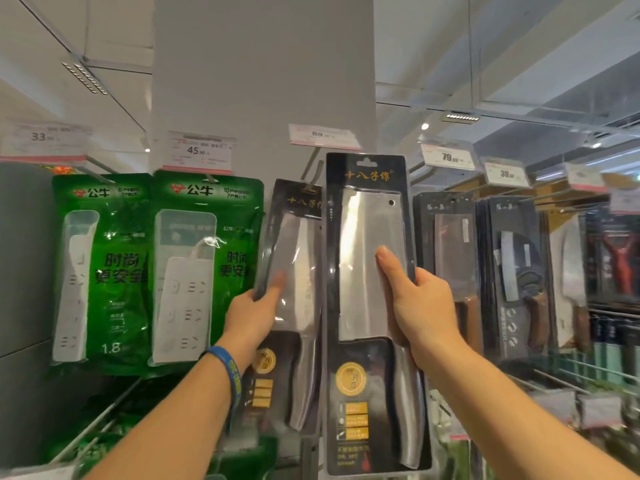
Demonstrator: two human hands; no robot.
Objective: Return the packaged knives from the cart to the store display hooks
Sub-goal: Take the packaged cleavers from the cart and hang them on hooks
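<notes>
— Which pack do you hold up?
— The front cleaver pack [360, 271]: a black card with gold lettering and a clear blister over a steel blade and handle. It stands upright, blade uppermost, its hang slot unhooked just right of the display hook [313, 171]. Your right hand [422, 306] pinches its right edge.
— And beside it?
— The hanging cleaver pack [298, 244], same make, hooked at the top and tilted. Your left hand [252, 317] grips its left edge.

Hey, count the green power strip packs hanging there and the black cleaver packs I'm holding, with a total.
Green power strip packs: 2
Black cleaver packs: 2, one gripped by the left hand, one by the right hand
Total: 4
</notes>
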